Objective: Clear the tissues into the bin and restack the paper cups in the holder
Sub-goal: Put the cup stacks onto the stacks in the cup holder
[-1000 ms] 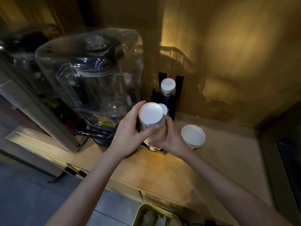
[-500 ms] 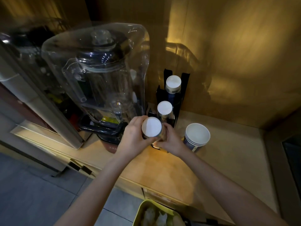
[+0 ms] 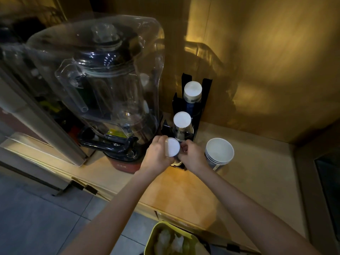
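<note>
Yellow-green plastic rims the bin at the bottom edge, below the surface's front lip, with crumpled white tissues lying inside it. Further in, both bare forearms reach over the pale wooden surface to the front slot of the black cup holder. The left hand has its grip closed around an upturned paper cup, white base facing up, and the right hand pinches the same cup from the other side. Just right of the hands stands a stack of cups, mouths up. Behind the held cup, two more upturned stacks fill the holder's middle and rear slots. A covered blender stands to the left.
</note>
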Demonstrator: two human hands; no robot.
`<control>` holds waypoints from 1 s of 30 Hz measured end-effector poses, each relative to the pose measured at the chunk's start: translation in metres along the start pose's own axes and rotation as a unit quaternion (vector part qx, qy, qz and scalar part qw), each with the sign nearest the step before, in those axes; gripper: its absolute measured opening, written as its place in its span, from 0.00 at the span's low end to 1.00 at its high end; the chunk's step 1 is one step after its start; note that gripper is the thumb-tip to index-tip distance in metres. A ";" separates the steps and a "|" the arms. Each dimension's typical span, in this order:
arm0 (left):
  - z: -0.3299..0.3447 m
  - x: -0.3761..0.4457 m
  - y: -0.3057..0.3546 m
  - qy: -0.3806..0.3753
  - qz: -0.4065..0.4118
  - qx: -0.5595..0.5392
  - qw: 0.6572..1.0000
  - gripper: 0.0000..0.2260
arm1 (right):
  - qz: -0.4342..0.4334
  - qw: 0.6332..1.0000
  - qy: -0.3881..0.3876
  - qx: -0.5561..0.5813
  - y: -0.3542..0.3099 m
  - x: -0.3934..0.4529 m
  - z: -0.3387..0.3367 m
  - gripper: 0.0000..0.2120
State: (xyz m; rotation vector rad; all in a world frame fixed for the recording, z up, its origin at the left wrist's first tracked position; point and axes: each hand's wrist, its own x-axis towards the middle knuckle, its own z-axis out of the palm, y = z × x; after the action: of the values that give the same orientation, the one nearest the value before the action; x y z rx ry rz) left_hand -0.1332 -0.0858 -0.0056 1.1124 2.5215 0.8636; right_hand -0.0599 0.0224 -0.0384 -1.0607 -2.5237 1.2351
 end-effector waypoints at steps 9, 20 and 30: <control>0.001 0.008 0.009 -0.040 -0.023 0.067 0.997 0.25 | -0.127 0.973 0.028 -0.190 0.000 -0.005 -0.013 0.11; 0.002 -0.006 0.030 0.056 0.137 0.183 0.972 0.20 | -0.261 0.889 0.074 -0.370 0.030 -0.015 -0.080 0.11; 0.073 0.011 0.082 -0.026 0.282 0.233 0.930 0.31 | -0.069 0.955 0.077 -0.280 0.111 -0.045 -0.119 0.39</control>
State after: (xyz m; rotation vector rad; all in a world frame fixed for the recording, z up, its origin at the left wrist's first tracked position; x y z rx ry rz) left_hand -0.0601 -0.0043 -0.0133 2.0425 2.4516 0.3212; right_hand 0.0810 0.1152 -0.0349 -0.9969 -2.8271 0.3794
